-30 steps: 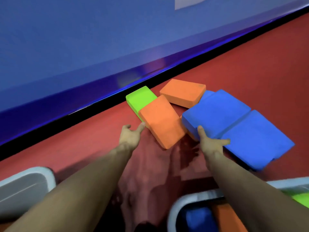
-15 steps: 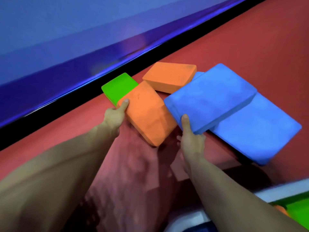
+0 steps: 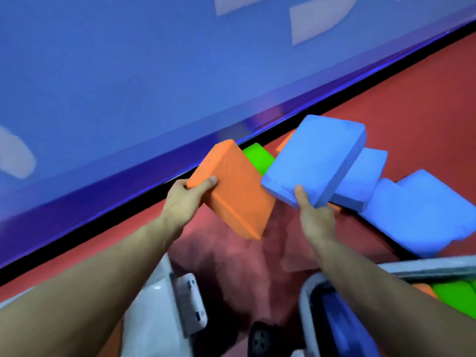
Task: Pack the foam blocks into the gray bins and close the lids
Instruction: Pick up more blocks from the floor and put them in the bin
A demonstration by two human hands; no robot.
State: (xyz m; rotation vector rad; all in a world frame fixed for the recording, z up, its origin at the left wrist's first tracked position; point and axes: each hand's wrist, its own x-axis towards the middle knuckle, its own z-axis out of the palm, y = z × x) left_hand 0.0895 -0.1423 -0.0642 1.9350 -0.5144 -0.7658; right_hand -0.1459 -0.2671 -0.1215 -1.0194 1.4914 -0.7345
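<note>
Two lifted blocks hide the green block point(image 3: 258, 157).

**Hidden, cropped and blurred**

The green block point(image 3: 258, 157) shows only a sliver between the orange block point(image 3: 233, 191) and the raised blue block point(image 3: 315, 161), which also covers nearly all of another orange block point(image 3: 286, 144) behind it. The right bin point(image 3: 307, 300) is cut off by the bottom and right edges, its contents half hidden under the right forearm. The left bin point(image 3: 154, 305) is smeared by motion blur. The left hand's point(image 3: 184, 199) fingers sit under its block, unseen.
</note>
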